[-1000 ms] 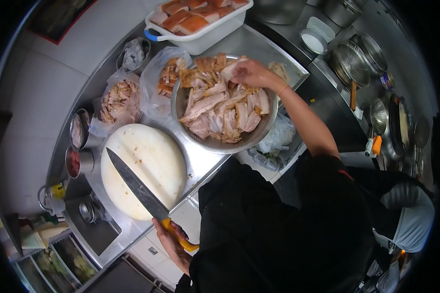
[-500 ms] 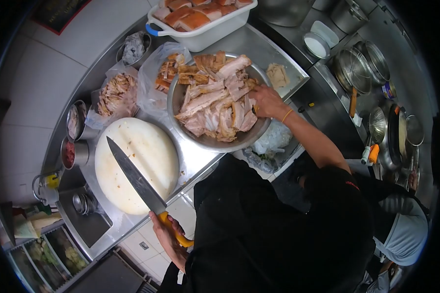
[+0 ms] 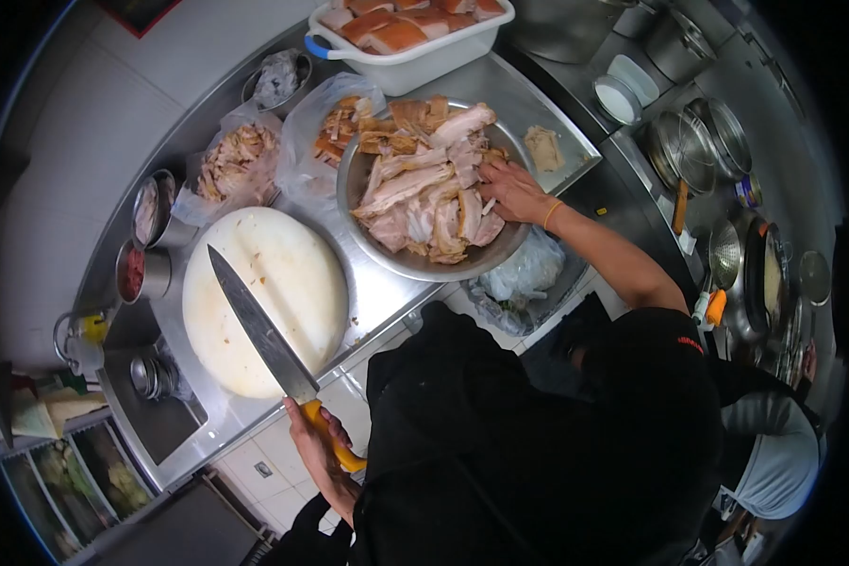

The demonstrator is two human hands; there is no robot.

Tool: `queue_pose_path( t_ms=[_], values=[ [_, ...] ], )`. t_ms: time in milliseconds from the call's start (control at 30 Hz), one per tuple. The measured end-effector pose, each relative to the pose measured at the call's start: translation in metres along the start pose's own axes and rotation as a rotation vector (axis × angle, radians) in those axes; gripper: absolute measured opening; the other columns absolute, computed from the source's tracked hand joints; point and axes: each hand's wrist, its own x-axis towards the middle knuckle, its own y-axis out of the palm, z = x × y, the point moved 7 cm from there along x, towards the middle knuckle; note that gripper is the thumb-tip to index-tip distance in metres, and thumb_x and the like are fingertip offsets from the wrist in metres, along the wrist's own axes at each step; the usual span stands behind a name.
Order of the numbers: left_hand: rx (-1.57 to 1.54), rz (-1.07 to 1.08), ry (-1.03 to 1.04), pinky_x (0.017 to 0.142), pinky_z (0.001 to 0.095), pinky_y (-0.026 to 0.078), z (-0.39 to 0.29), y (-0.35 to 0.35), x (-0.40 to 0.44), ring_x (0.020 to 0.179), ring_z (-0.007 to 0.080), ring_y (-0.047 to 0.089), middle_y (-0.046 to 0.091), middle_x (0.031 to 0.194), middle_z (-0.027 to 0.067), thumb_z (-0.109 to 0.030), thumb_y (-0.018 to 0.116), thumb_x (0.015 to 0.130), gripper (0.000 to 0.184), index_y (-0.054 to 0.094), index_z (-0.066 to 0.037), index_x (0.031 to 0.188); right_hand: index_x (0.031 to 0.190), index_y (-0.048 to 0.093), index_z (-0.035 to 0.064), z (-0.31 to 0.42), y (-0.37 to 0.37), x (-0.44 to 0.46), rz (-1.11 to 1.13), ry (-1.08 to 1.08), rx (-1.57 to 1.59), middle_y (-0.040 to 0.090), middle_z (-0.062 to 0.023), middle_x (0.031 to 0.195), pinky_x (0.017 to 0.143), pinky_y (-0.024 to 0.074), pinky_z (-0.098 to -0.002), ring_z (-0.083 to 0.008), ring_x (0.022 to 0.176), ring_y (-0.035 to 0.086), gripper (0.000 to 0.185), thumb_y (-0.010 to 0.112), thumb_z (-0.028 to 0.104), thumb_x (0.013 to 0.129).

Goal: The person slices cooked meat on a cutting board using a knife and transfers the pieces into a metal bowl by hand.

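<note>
The left hand (image 3: pixel 312 455) is wrapped around the yellow handle (image 3: pixel 345 457) of a big knife (image 3: pixel 265 330), its blade over a round white board (image 3: pixel 302 274). The right hand (image 3: pixel 517 193) touches meat (image 3: pixel 420 191) in a metal bowl (image 3: pixel 351 184); I can't tell if it's pinching any.

A white tub (image 3: pixel 434 66) with a blue handle (image 3: pixel 320 48) holds blocks of rind-on meat (image 3: pixel 393 38). To the tub's left, a metal container (image 3: pixel 302 87) holds crumpled plastic (image 3: pixel 281 77). Farther below and left of the tub are a plastic bag (image 3: pixel 196 208) of pale strips (image 3: pixel 239 163), then a sink (image 3: pixel 165 422) with small metal dishes (image 3: pixel 151 377). Right of the tub stands a metal pot (image 3: pixel 677 47); below and right of the tub, a wire strainer (image 3: pixel 686 153).
</note>
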Motion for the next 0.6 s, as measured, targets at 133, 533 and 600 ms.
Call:
queue_pose_path(
  t_ms=[133,533,600],
  values=[
    [-0.054,-0.033,-0.004,0.036,0.0298,0.036,0.006,-0.013,-0.001,0.034,0.0167,0.040,0.041,0.049,0.0025,-0.074,0.038,0.098,0.069,0.050,-0.009,0.079,0.094,0.071,0.0082,-0.006,-0.026,0.003,-0.113,-0.081,0.220,0.062,-0.0088,0.104,0.091,0.0476,-0.0413,-0.0275,0.109,0.056,0.025,0.078,0.009,0.070],
    [-0.060,0.016,-0.022,0.036,0.0309,0.038,0.013,-0.042,0.010,0.035,0.0181,0.043,0.043,0.050,0.0041,-0.073,0.034,0.100,0.072,0.050,-0.007,0.077,0.114,0.070,0.0072,0.052,-0.072,0.076,-0.097,0.276,1.440,0.070,0.0034,0.097,0.073,0.0501,-0.0221,-0.0046,0.082,0.061,0.019,0.069,0.018,0.099],
    [-0.052,0.005,-0.052,0.036,0.0306,0.038,0.016,-0.045,0.007,0.036,0.0174,0.044,0.044,0.050,0.0038,-0.072,0.034,0.101,0.073,0.051,-0.006,0.076,0.118,0.068,0.0065,0.100,-0.068,0.091,-0.063,0.206,1.507,0.070,0.0027,0.100,0.076,0.0512,-0.0228,-0.0054,0.087,0.063,0.023,0.068,0.018,0.099]
  ],
)
